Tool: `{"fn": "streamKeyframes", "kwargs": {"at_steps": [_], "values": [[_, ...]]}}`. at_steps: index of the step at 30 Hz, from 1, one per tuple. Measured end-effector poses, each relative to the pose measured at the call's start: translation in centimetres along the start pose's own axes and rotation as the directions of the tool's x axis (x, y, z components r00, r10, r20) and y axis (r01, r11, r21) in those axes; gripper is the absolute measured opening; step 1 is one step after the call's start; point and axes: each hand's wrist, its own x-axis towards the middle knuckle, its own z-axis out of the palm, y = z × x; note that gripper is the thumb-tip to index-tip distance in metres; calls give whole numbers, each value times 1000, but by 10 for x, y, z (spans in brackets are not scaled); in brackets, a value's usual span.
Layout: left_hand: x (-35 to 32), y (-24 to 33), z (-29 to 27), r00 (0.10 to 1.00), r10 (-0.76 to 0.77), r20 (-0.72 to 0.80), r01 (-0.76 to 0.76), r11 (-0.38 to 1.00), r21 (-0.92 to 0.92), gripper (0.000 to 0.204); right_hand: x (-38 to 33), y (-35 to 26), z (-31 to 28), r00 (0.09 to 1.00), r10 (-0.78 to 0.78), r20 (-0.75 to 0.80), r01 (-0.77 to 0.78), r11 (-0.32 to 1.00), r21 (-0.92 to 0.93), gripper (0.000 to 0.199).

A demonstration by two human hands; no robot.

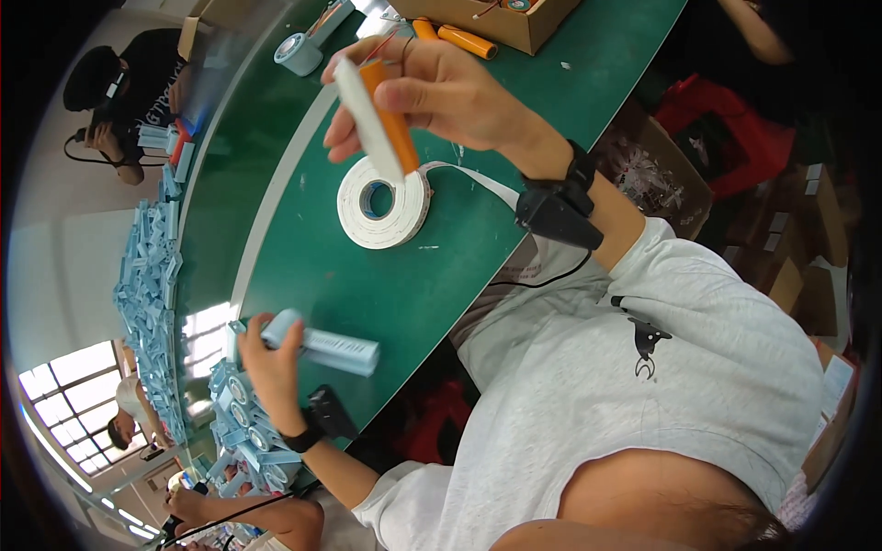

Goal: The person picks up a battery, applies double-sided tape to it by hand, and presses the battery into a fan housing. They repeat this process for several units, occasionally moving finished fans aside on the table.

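Note:
My right hand (441,92), raised over the green table, is closed round an orange cylindrical battery (395,129) with a white strip (367,124) along its side; a thin red wire shows at its top. Below it lies a large roll of white tape (354,209), its loose end running toward the table edge by my right wrist. My left hand (271,358) grips one end of a light-blue plastic housing (340,351), slightly blurred, low over the near-left part of the table. Black devices are strapped to both wrists.
Loose orange batteries (469,41) lie by a cardboard box (528,23) at the top. A blue-white round part (299,55) stands nearby. Light-blue housings are heaped (147,275) beyond the table's pale rail and beside my left hand (243,422). Other people sit at the left.

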Motion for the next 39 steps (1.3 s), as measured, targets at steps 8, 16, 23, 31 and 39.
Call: {"fn": "streamKeyframes", "kwargs": {"at_steps": [8, 16, 23, 31, 39], "values": [[-21, 30, 10, 888, 456, -57, -428, 775, -465, 61, -2, 22, 46, 946, 95, 309, -145, 979, 144, 24], [-19, 25, 22, 755, 650, -86, -654, 736, -177, 53, -1, 18, 64, 921, 293, 257, -228, 940, -252, 28], [-29, 61, 37, 702, 711, -23, -708, 702, 79, 30, -13, 16, 67, 940, 203, 275, -96, 929, -357, 22], [-30, 70, 44, 722, 674, -155, -687, 726, -41, 12, -33, 18, 69, 896, 177, 406, 110, 799, -591, 14], [-26, 62, 58, 887, 346, -306, -460, 731, -504, 11, -9, 12, 81, 696, 442, 566, 281, 557, -782, 7]]}}
